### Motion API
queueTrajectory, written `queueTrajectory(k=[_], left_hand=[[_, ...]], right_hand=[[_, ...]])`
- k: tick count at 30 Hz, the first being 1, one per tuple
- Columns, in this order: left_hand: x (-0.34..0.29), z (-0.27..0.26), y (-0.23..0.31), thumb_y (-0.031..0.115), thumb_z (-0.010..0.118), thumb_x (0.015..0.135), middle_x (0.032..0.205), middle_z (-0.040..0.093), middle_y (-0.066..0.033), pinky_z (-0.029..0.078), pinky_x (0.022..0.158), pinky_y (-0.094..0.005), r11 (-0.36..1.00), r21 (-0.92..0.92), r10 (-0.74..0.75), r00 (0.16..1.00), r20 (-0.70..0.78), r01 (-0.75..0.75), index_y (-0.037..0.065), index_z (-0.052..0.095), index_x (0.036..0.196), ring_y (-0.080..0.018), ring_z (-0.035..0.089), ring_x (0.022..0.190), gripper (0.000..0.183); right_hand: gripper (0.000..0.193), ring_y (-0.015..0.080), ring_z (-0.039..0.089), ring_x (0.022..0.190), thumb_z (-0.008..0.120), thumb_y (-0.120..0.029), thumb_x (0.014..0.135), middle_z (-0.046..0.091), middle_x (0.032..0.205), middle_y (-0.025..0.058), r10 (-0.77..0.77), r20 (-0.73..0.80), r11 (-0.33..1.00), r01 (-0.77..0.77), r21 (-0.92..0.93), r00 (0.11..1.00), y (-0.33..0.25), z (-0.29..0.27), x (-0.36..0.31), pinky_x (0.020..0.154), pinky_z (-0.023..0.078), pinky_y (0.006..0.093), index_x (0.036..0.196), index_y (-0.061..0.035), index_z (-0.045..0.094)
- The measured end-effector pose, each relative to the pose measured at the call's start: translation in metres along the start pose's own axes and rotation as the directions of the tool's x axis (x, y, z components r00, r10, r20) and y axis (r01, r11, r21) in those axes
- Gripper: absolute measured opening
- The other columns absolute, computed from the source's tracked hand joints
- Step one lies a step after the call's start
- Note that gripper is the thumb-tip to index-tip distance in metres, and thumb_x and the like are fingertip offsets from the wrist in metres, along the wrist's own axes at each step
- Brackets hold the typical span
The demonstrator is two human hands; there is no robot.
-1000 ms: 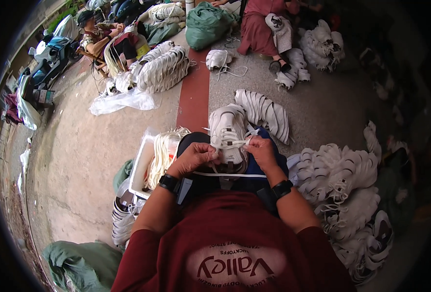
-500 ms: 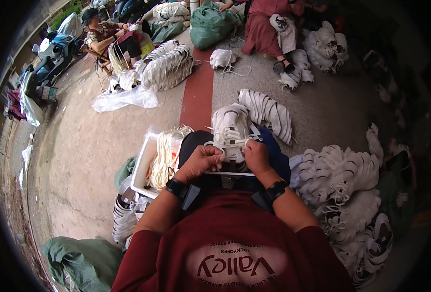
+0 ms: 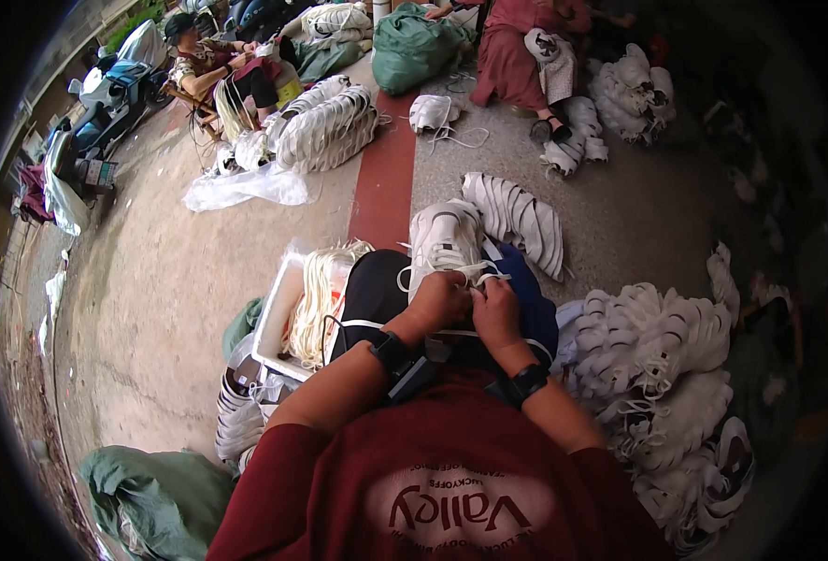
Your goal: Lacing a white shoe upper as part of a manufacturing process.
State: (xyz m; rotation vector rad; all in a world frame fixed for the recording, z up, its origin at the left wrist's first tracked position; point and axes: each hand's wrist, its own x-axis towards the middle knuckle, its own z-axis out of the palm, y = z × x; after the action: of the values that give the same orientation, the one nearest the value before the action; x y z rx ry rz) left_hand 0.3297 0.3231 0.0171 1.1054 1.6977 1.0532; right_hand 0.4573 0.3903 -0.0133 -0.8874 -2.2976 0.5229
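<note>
Both forearms (image 3: 335,385) are reaching inward | left hand (image 3: 444,299) is curling over the white shoe (image 3: 444,238), its grip hidden | right hand (image 3: 497,310) is pinching a white lace (image 3: 498,275) | the shoe is resting on the lap (image 3: 374,292) | white box (image 3: 281,366) is holding cream laces (image 3: 316,304) | bare pavement (image 3: 162,290) is stretching left, shoe uppers (image 3: 652,337) are crowding right

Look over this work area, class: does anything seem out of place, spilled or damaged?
One white shoe upper lies apart at the edge of the red strip, its lace trailing loose; it looks out of place because others nearby sit packed in a long row. Nothing looks clearly spilled or damaged.
</note>
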Motion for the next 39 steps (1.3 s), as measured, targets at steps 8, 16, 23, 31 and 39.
queueTrajectory(k=[8, 16, 23, 31, 39], left_hand=[[0.019, 0.016, -0.028, 0.012, 0.058, 0.071, 0.069, 0.059, -0.0245, 0.049, 0.062, -0.0431, 0.869, 0.452, 0.298, 0.943, -0.151, -0.202, 0.000, 0.063, 0.069, -0.0388, 0.061, 0.069, 0.013], [-0.004, -0.009, -0.018, 0.017, 0.054, 0.075, 0.071, 0.060, -0.0223, 0.049, 0.063, -0.0408, 0.794, 0.528, 0.305, 0.949, 0.084, -0.302, 0.001, 0.065, 0.069, -0.0383, 0.060, 0.068, 0.021], [-0.048, -0.071, -0.014, 0.016, 0.057, 0.085, 0.064, 0.062, -0.0098, 0.048, 0.055, -0.0295, 0.993, 0.068, -0.100, 0.993, 0.058, 0.096, 0.000, 0.061, 0.073, -0.0181, 0.061, 0.059, 0.020], [-0.038, -0.072, -0.050, 0.010, 0.067, 0.081, 0.064, 0.056, 0.0030, 0.033, 0.046, -0.0184, 0.615, -0.765, -0.148, 0.925, -0.349, -0.191, 0.007, 0.058, 0.070, -0.0034, 0.042, 0.050, 0.015], [-0.023, -0.053, -0.061, 0.002, 0.063, 0.082, 0.076, 0.063, -0.0020, 0.051, 0.063, -0.0226, 0.693, -0.716, -0.100, 0.973, -0.209, -0.083, 0.000, 0.064, 0.088, -0.0094, 0.060, 0.068, 0.007]], right_hand=[[0.008, 0.0379, 0.056, 0.072, 0.058, -0.007, 0.077, 0.057, 0.073, 0.0199, -0.048, 0.004, 0.999, 0.048, -0.022, 0.999, -0.008, -0.001, 0.001, 0.066, 0.046, 0.0444, 0.074, -0.0002, 0.055], [0.009, 0.0368, 0.057, 0.072, 0.060, -0.008, 0.075, 0.057, 0.070, 0.0195, -0.067, 0.006, 0.997, 0.067, -0.042, 0.998, -0.007, -0.004, 0.003, 0.066, 0.046, 0.0447, 0.070, -0.0012, 0.057], [0.014, 0.0354, 0.056, 0.070, 0.061, -0.014, 0.076, 0.057, 0.071, 0.0174, -0.075, 0.153, 0.990, 0.092, -0.107, 0.985, -0.038, -0.021, 0.014, 0.064, 0.046, 0.0437, 0.069, -0.0022, 0.057], [0.010, 0.0263, 0.060, 0.060, 0.060, -0.008, 0.076, 0.060, 0.068, 0.0164, 0.087, 0.447, 0.917, -0.247, 0.314, 0.890, -0.036, 0.026, 0.025, 0.056, 0.046, 0.0346, 0.077, 0.0012, 0.061], [0.013, 0.0092, 0.058, 0.064, 0.053, 0.001, 0.081, 0.061, 0.073, 0.0053, 0.122, 0.644, 0.725, -0.511, 0.462, 0.756, -0.031, 0.025, 0.029, 0.056, 0.045, 0.0206, 0.093, 0.0041, 0.059]])
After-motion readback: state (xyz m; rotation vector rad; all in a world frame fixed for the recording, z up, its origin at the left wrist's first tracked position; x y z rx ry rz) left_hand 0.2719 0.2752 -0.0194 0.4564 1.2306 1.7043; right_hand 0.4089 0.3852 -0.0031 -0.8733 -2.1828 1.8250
